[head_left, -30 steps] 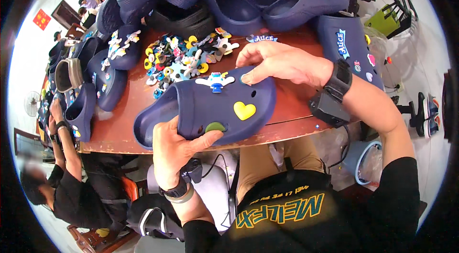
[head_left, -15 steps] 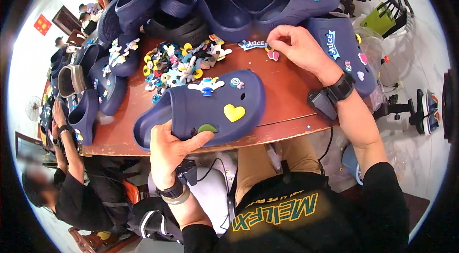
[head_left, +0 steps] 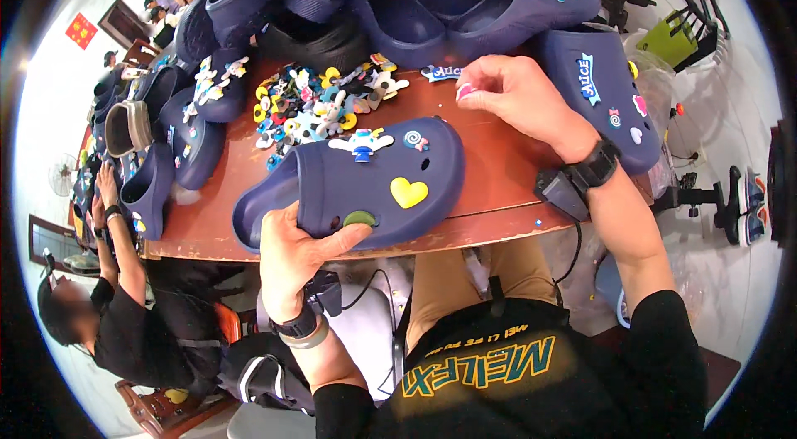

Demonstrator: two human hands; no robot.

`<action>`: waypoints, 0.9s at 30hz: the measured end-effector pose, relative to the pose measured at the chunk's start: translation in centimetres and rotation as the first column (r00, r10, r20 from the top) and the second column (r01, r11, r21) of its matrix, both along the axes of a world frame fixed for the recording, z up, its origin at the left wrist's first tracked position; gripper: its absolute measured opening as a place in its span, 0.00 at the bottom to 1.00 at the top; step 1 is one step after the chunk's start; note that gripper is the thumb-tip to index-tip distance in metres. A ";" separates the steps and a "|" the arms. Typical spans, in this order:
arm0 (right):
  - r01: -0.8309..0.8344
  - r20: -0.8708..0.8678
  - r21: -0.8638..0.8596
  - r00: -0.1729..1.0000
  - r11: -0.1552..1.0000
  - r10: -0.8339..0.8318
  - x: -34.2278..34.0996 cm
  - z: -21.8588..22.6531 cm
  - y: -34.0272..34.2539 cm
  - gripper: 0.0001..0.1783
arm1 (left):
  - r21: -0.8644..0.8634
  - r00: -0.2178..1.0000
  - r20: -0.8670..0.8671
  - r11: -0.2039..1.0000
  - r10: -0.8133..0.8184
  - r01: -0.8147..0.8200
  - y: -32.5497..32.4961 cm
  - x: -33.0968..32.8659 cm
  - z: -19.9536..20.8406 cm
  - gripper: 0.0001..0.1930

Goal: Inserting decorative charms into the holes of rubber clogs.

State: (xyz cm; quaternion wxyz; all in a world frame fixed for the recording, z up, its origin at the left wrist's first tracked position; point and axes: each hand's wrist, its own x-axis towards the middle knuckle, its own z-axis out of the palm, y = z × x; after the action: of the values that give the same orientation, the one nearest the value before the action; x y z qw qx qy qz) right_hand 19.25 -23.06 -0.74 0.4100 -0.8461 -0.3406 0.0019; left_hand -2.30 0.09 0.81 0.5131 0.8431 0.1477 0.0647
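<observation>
A navy foam clog (head_left: 344, 186) lies tilted at the table's front edge, gripped at its near side by my left hand (head_left: 300, 252), thumb beside a dark green round charm (head_left: 359, 218). On its upper sit a white long-eared character charm (head_left: 362, 143), a lollipop charm (head_left: 414, 139) and a yellow heart charm (head_left: 409, 192); one hole (head_left: 425, 164) is bare. Beyond the toe, my right hand (head_left: 527, 99) pinches a small pink charm (head_left: 465, 91), mostly hidden by the fingertips. A blue banner charm (head_left: 442, 72) rests on the table just past those fingers.
A mixed pile of charms (head_left: 320, 107) lies behind the clog. Stacked navy clogs (head_left: 398, 16) fill the far side. At right stands a decorated navy clog (head_left: 602, 107); more clogs (head_left: 148, 190) crowd the left, where a co-worker (head_left: 137, 290) reaches in. The wooden table's edge (head_left: 490, 226) is near me.
My right hand has closed on the pink charm and raised it from the table beside the banner charm. My left hand keeps its hold on the clog, nearly still.
</observation>
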 end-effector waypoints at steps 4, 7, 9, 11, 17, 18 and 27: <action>-0.382 -0.402 0.386 0.750 0.840 0.525 -2.8 1.7 0.7 0.05 | -0.002 0.999 0.036 1.000 -0.006 0.006 0.3 0.1 -0.2 0.14; -0.453 -0.256 0.222 0.827 0.863 0.500 -4.1 1.4 1.7 0.04 | 0.003 0.999 0.045 1.000 -0.012 0.012 0.6 0.0 -0.3 0.15; -0.457 -0.182 0.160 0.858 0.875 0.481 -4.0 1.2 1.8 0.08 | 0.078 0.998 0.049 0.996 -0.042 0.038 0.6 0.2 -0.5 0.16; -0.452 -0.107 0.101 0.881 0.887 0.461 -3.8 1.5 2.0 0.13 | 0.094 0.996 0.072 0.995 -0.045 0.038 0.6 0.2 -0.7 0.16; -0.582 -0.264 -0.260 0.810 0.770 0.523 -1.6 4.1 4.0 0.34 | 0.113 0.999 0.037 0.993 -0.038 0.033 0.9 -0.2 -1.0 0.16; -0.619 -0.310 -0.283 0.782 0.732 0.541 -1.2 4.6 4.3 0.35 | 0.098 0.998 0.047 0.994 -0.045 0.040 0.7 0.0 -0.9 0.16; -0.821 0.229 -0.215 0.484 0.529 0.844 1.0 3.4 7.4 0.18 | 0.104 0.992 0.108 0.993 -0.073 0.062 0.6 0.7 -1.2 0.16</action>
State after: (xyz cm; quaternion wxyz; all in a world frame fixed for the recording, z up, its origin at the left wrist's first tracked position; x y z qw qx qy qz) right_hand 20.27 -15.68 2.64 0.2674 -0.5792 -0.7657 0.0820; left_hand -1.56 0.69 -0.39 0.4794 0.8673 0.0869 0.1016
